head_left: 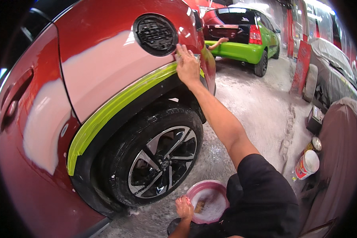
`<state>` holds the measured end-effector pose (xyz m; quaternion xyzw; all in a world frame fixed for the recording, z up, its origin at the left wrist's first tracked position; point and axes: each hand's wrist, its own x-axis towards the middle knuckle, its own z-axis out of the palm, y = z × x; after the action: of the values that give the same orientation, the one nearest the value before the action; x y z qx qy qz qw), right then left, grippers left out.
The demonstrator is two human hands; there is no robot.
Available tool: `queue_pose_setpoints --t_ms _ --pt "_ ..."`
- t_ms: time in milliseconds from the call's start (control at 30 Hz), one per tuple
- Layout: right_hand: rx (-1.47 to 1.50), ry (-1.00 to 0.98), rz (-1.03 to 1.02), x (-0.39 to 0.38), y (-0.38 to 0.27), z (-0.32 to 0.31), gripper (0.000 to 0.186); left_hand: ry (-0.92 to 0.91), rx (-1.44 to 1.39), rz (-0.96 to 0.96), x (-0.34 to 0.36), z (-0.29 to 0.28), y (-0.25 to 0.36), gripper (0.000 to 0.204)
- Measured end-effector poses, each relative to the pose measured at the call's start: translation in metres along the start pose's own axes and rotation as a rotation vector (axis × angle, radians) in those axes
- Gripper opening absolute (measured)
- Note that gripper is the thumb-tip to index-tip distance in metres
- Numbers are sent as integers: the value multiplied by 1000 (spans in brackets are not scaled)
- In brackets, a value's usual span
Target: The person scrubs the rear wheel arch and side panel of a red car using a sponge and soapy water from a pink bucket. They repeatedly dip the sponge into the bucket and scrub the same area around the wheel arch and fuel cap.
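My right hand [188,66] lies with fingers stretched against the red car's rear side panel [103,65], just below the round black fuel-filler area [155,34]. A small pale edge shows beside that hand; I cannot tell what it is. Much of the panel is a dull pale pink patch. Yellow-green masking tape [119,105] follows the wheel arch. Low down, my left hand [184,207] is closed at the left rim of a pink basin [225,194]; what its fingers hold is hidden. Whitish liquid and a brown piece [199,206] are in the basin.
The car's rear wheel [164,162] stands close to the basin. Another person's hand [223,40] shows in front of a green car [236,51] behind. A white bucket [307,163], a can [315,144], a black box [315,119] and covered vehicles line the right side.
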<state>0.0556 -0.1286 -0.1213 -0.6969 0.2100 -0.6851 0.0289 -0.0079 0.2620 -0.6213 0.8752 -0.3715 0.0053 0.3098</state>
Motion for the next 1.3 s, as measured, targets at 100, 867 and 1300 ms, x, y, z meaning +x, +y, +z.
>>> queue_pose_setpoints --t_ms 100,867,1300 --pt "17 41 192 -4 -22 11 48 -29 -42 5 2 -6 5 28" --pt "-50 -168 253 -37 -21 19 55 28 -56 11 -2 7 -9 34" --pt "-36 -61 361 7 54 20 56 24 29 34 -1 11 -5 34"
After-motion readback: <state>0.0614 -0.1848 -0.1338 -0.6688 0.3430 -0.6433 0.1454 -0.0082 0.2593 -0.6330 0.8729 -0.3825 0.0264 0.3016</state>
